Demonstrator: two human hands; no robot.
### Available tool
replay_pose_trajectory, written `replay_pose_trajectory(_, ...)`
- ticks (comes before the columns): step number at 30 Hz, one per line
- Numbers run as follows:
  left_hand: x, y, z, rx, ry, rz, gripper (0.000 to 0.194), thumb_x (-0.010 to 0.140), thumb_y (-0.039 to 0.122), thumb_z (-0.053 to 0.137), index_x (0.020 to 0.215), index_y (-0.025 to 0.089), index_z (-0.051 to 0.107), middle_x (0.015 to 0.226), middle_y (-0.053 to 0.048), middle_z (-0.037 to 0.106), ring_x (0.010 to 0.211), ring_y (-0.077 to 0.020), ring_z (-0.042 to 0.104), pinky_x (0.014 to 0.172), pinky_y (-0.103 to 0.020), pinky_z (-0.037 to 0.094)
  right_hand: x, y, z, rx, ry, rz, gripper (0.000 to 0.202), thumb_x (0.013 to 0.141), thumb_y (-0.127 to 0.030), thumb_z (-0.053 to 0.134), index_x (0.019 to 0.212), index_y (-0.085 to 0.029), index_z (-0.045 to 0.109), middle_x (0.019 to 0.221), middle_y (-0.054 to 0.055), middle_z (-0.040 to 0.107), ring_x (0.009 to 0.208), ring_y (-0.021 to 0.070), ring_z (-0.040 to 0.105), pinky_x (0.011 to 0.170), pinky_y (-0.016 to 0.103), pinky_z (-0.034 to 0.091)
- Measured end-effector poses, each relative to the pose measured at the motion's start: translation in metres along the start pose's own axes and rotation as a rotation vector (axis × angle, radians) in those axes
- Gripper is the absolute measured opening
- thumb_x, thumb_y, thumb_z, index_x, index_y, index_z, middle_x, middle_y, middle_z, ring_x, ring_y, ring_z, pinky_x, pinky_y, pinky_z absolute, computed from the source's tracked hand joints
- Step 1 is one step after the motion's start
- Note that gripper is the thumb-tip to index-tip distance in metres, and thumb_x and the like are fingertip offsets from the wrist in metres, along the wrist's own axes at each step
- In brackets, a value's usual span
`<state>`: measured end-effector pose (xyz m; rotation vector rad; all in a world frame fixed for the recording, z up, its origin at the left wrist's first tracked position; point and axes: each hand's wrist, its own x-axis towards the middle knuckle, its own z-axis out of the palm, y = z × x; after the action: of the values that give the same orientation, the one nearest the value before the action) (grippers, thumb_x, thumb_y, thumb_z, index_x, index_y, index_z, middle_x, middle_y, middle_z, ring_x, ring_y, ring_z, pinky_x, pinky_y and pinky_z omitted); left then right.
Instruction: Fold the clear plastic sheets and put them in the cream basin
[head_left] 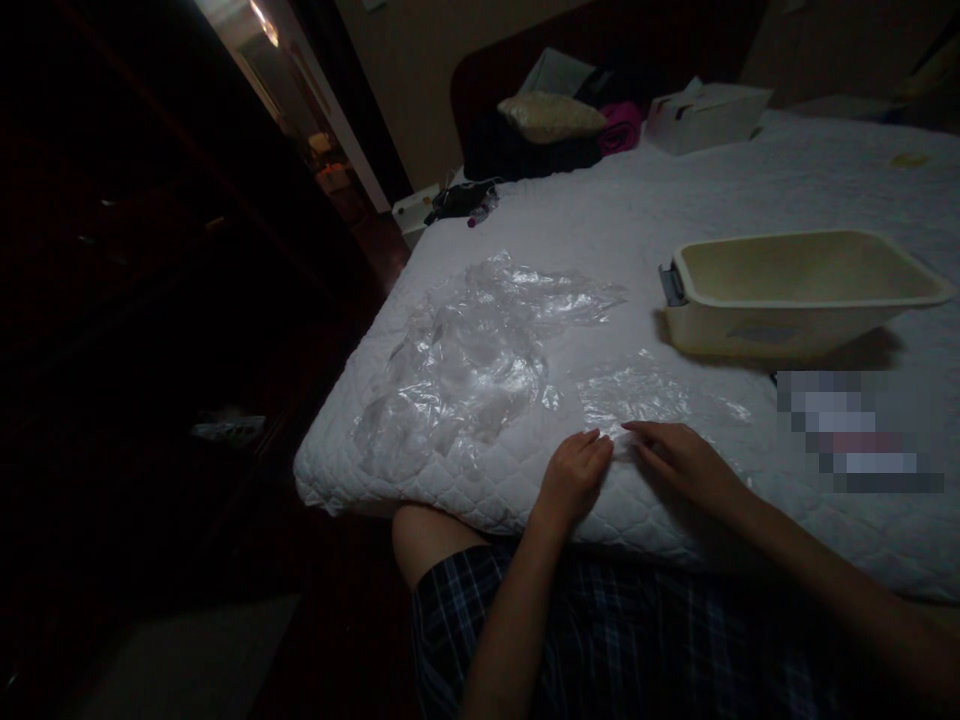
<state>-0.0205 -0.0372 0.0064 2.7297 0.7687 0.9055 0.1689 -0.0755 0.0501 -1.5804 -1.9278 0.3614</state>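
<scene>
A clear plastic bag (637, 393) lies flattened on the white quilted bed cover, close to the bed's front edge. At its near edge my left hand (576, 472) has its fingers closed on the thin film. Just to the right, my right hand (679, 460) pinches the same edge between thumb and forefinger. The fingertips of the two hands are a small gap apart. A larger heap of crumpled clear plastic (472, 360) spreads over the cover to the left of my hands, touched by neither.
A cream plastic bin (757, 325) with a grey handle clip stands on the bed (585, 220), right of the plastic. A blurred-out item (855, 435) lies in front of it. At the back are a white box (705, 118), a pillow (551, 117) and a rolled pink cloth (620, 127).
</scene>
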Motion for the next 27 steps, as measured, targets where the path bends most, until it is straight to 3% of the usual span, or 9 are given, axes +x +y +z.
replay_pose_trajectory(4, 0.001, 0.0, 0.0, -0.005, -0.037, -0.021, 0.03, 0.09, 0.013, 0.039, 0.118, 0.014, 0.048, 0.116, -0.009, 0.059, 0.119, -0.017, 0.047, 0.1, -0.038, 0.041, 0.007, -0.003, 0.002, 0.059, -0.024, 0.173, 0.033, 0.082, -0.029, 0.044, 0.113, -0.018, 0.051, 0.073, 0.004, 0.067, 0.065, 0.0197, 0.063, 0.061, 0.031, 0.047)
replay_pose_trajectory(9, 0.001, -0.001, 0.004, 0.057, -0.02, 0.017, 0.023, 0.09, 0.019, 0.043, 0.111, 0.018, 0.054, 0.117, -0.006, 0.059, 0.117, -0.0195, 0.049, 0.098, -0.041, 0.043, 0.009, 0.001, 0.009, -0.034, -0.011, 0.217, 0.029, 0.081, -0.031, 0.046, 0.107, -0.018, 0.05, 0.07, 0.003, 0.063, 0.061, 0.0195, 0.06, 0.055, 0.029, 0.043)
replay_pose_trajectory(17, 0.001, -0.001, 0.006, 0.089, 0.069, 0.05, 0.017, 0.087, 0.018, 0.051, 0.1, 0.018, 0.061, 0.113, -0.007, 0.061, 0.114, -0.021, 0.051, 0.092, -0.041, 0.045, 0.011, 0.007, 0.01, -0.122, 0.006, 0.141, 0.021, 0.084, -0.032, 0.043, 0.09, -0.017, 0.057, 0.08, 0.007, 0.06, 0.071, 0.0194, 0.058, 0.063, 0.03, 0.044)
replay_pose_trajectory(20, 0.002, -0.001, 0.007, 0.117, 0.135, 0.045, 0.015, 0.086, 0.021, 0.053, 0.096, 0.016, 0.063, 0.111, -0.009, 0.061, 0.11, -0.0215, 0.053, 0.089, -0.038, 0.047, 0.016, 0.004, 0.009, -0.099, -0.001, 0.08, 0.022, 0.085, -0.027, 0.042, 0.093, -0.016, 0.058, 0.086, 0.009, 0.06, 0.078, 0.0194, 0.058, 0.069, 0.03, 0.045)
replay_pose_trajectory(24, 0.003, -0.001, 0.006, 0.159, 0.127, 0.065, 0.016, 0.086, 0.021, 0.053, 0.099, 0.018, 0.062, 0.112, -0.008, 0.06, 0.11, -0.0202, 0.052, 0.087, -0.037, 0.047, 0.026, 0.002, 0.013, -0.116, -0.096, -0.002, 0.021, 0.084, -0.021, 0.042, 0.093, -0.017, 0.061, 0.087, 0.009, 0.06, 0.081, 0.0194, 0.057, 0.073, 0.031, 0.044)
replay_pose_trajectory(27, 0.002, -0.002, 0.005, 0.182, 0.088, 0.081, 0.016, 0.085, 0.02, 0.054, 0.1, 0.019, 0.061, 0.108, -0.007, 0.062, 0.109, -0.0196, 0.052, 0.088, -0.038, 0.046, 0.034, 0.007, 0.018, -0.163, -0.165, 0.021, 0.021, 0.083, -0.019, 0.043, 0.085, -0.018, 0.063, 0.082, 0.008, 0.061, 0.077, 0.0185, 0.057, 0.07, 0.029, 0.043)
